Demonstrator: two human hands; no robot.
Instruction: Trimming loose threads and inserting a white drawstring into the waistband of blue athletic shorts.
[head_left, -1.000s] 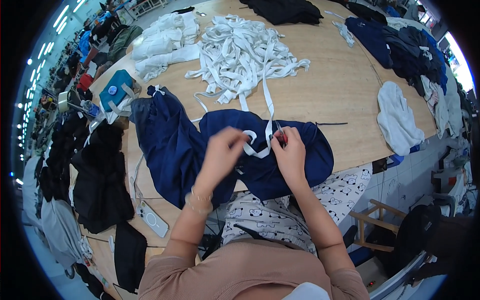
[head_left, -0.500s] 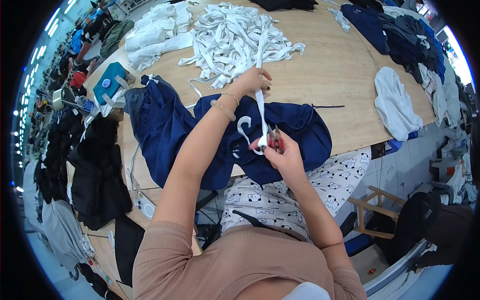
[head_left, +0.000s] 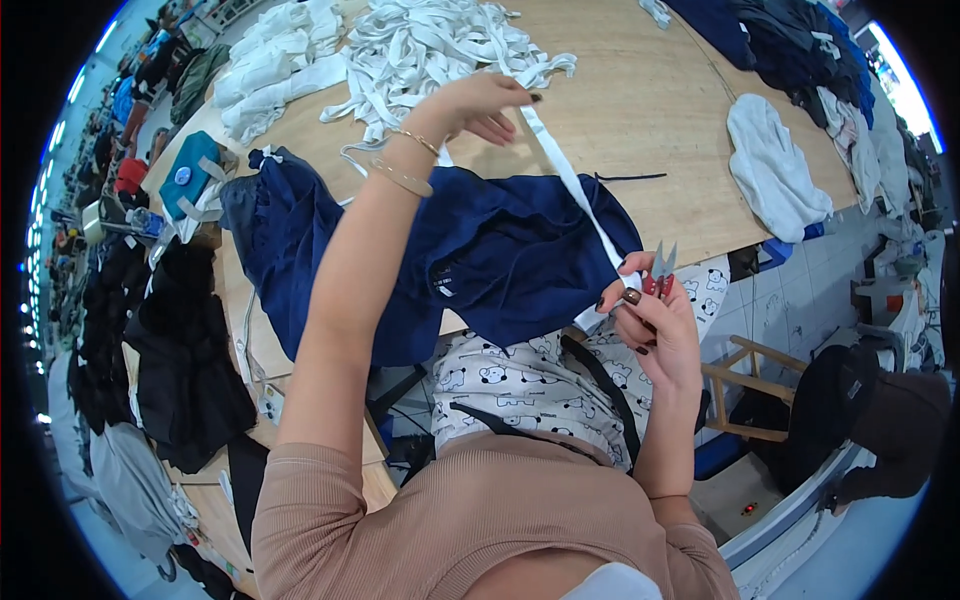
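The head view shows a white fabric tape (head_left: 567,178) stretched diagonally, its long axis slanting from the left hand (head_left: 478,105), nearer the tape pile (head_left: 430,50) on the tabletop (head_left: 650,110), rightward across the navy garment (head_left: 560,275) to the right hand (head_left: 662,325), which grips it and red-handled scissors (head_left: 664,262); whether the left fingers pinch it, I cannot tell.

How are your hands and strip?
Right hand: holding white strip, red-handled snips. Left hand: at strip, grip unclear. Strip crosses above navy garment.
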